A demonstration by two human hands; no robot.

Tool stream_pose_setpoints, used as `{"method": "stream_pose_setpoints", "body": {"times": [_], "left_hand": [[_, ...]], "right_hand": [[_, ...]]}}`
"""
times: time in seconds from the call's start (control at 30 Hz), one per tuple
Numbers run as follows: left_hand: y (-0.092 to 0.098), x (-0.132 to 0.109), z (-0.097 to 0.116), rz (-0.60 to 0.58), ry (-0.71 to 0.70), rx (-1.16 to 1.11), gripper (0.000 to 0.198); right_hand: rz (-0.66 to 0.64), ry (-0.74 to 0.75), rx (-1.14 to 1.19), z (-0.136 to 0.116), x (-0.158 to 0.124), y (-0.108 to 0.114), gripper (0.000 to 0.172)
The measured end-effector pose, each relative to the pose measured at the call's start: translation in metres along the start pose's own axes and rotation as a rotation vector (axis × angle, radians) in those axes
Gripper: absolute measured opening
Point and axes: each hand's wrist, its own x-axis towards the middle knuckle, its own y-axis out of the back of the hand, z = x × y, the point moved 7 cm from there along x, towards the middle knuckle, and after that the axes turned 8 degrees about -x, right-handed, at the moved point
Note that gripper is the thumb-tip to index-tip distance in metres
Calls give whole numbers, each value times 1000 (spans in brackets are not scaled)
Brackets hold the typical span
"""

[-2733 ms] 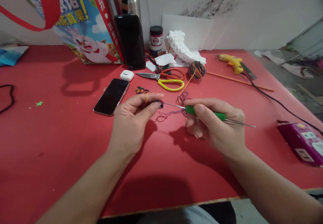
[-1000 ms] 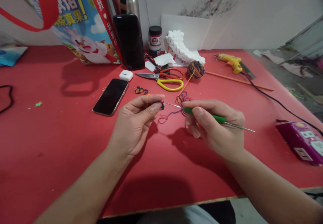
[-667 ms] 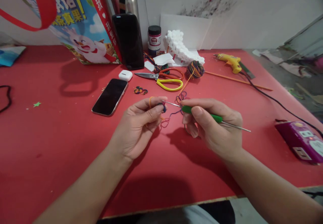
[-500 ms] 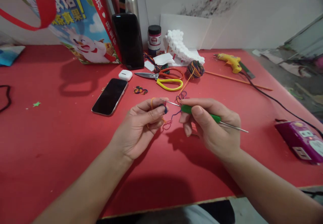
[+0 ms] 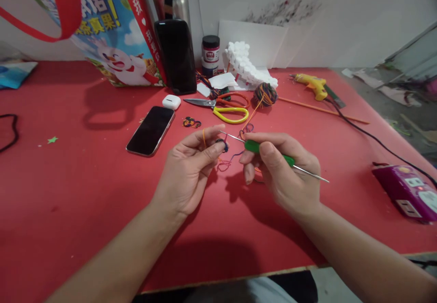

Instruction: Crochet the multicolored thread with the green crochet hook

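Note:
Between the thumb and fingers of my left hand is pinched a small dark blue crochet piece, partly hidden by the thumb. Orange yarn loops over the left index finger. My right hand is closed around the green handle of a crochet hook, whose thin metal tip points left at the piece, with a strand of yarn by it. The hook's other metal end sticks out to the right. Loose multicoloured yarn lies behind the hands and leads to a yarn ball.
Scissors with red and yellow handles, a small crocheted piece, a phone and a white earbud case lie beyond my hands. A yellow glue gun and a purple power socket are at the right.
My left index finger has lifted slightly, and the dark blue piece shows more beside the thumb. The hook has shifted a little in my right hand. The camera view has moved slightly.

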Motion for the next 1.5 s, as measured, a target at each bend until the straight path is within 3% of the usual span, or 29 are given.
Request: {"method": "stream_pose_setpoints", "body": {"times": [0.27, 0.57, 0.97, 1.2, 1.33, 1.5], "left_hand": [[-6, -2, 3, -89, -57, 113, 26], [-4, 0, 10, -48, -97, 182, 13], [-1, 0, 7, -49, -79, 180, 28], [-2, 0, 9, -92, -145, 233, 29], [-6, -2, 14, -130, -167, 343, 27], [-11, -7, 21, -184, -195, 526, 26]], "right_hand": [[-27, -43, -42, 3, 3, 2, 16], [-35, -50, -24, 4, 2, 3, 14], [-34, -22, -68, -3, 4, 0, 13], [-15, -45, -86, 0, 2, 2, 18], [-73, -135, 22, 8, 5, 5, 15], [-150, -307, 121, 12, 15, 8, 27]]}}
